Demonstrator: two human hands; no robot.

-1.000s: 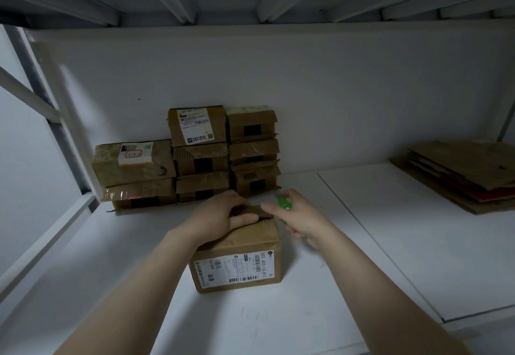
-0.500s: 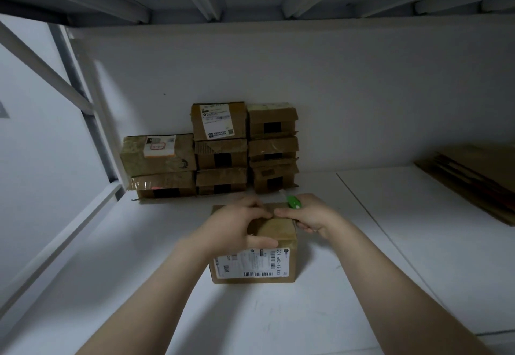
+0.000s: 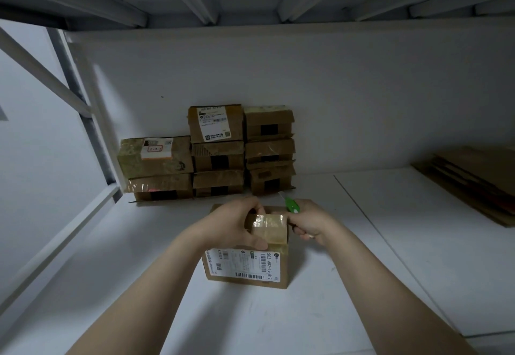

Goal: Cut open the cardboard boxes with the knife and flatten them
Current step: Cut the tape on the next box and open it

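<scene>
Box [image 3: 245, 268]: small sealed carton, standing on the shelf [image 3: 390, 243] directly before the person, label [image 3: 242, 264] on the near face. Glossy tape [image 3: 269, 226] runs over the top and down the near face. Judged light, with stiff walls that will give under a hard squeeze. The tape looks slick, so the bare cardboard at the top corners is the better hold, clear of the seam to be cut.

Left hand [image 3: 234, 223]: clamped on the box's top left, fingers curled over the top, thumb pressed on the near face. Forearm comes in low from the near left.

Right hand [image 3: 309, 223]: closed round the green knife [image 3: 292, 206] at the box's top right edge. The knife tip points up and away from the box, not yet in the tape. Whether the blade is out cannot be told.

Stack [image 3: 217, 154]: further sealed boxes behind, against the wall.

Flat cardboard [image 3: 473, 176]: piled at the far right, well apart.
</scene>
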